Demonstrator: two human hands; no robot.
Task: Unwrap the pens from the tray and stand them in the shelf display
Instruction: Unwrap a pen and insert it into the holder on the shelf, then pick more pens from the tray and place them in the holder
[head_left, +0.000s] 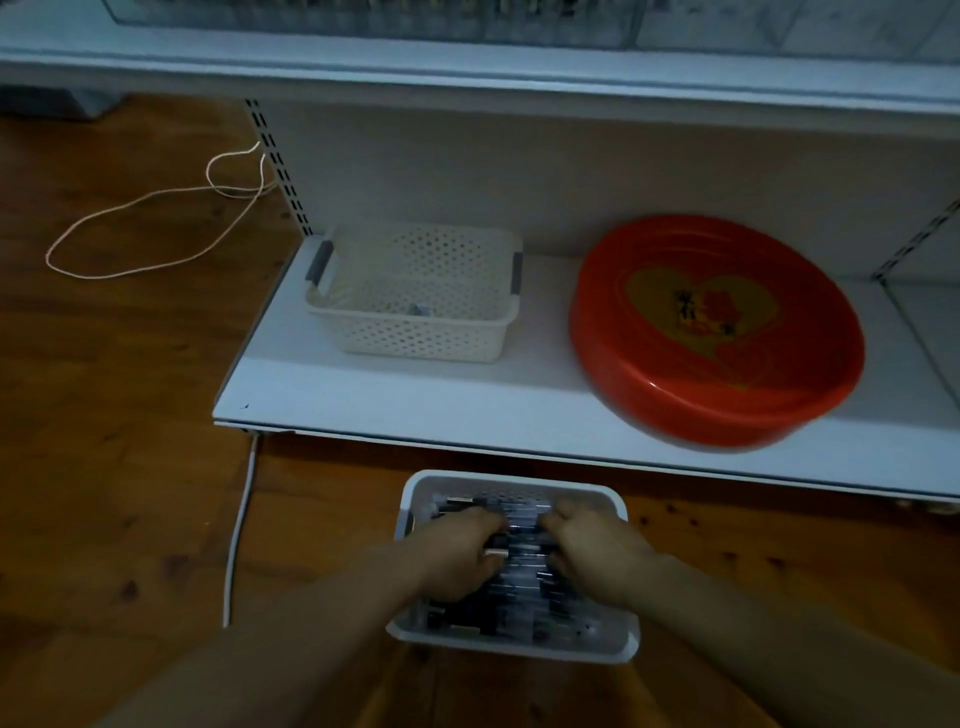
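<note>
On the wooden floor (104, 467), just in front of the low shelf (467, 400), sits a white tray (621, 506) packed with dark pens (519, 587) in clear wrappers, lying crosswise in a heap. Both hands reach down into it from the bottom of the view. The left hand (460, 553) lies on the left half of the heap, its fingers bent down among the pens; the right hand (597, 551) lies on the right half in much the same way. The picture is blurred at the fingertips, so I cannot tell whether either grip has closed on a pen or only rests on the pile.

Up on the shelf, towards its left end, stands a cream perforated basket (415, 291) with grey handles; something small and grey lies at its bottom, too dim to make out. To its right, well apart from it, a round red basin (717, 332) with a gold heart and flower print on its base reaches near the shelf's front edge. A higher shelf edge (467, 67) runs across the top, with clear display boxes above it, their contents too blurred to tell.

A thin pale cord (156, 228) loops over the floor to the left of the shelf, and a white cable (239, 535) runs down from under the shelf's front left corner.
</note>
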